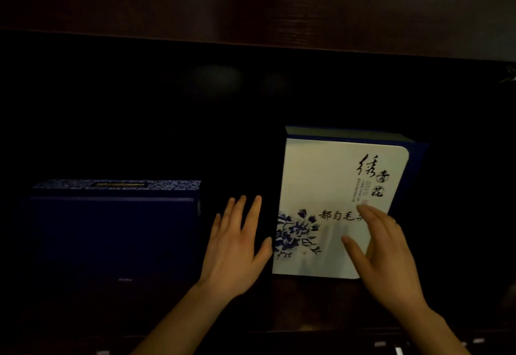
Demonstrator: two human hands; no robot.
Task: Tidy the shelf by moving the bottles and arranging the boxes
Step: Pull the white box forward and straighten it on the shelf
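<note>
A white box [321,187] with blue flowers and black calligraphy on its front stands upright on the dark shelf, right of centre, its blue sides showing behind. My left hand [237,248] is spread flat beside the box's left edge, thumb close to it. My right hand [388,254] hovers over the box's lower right corner, fingers apart and blurred; contact cannot be told. A dark blue box [111,229] with a patterned top stands to the left. No bottles are visible.
The wooden shelf board above [251,5] overhangs the dark compartment. The back of the compartment is too dark to read. The shelf's front edge [307,332] runs below my wrists, with small pale labels [379,344] along it.
</note>
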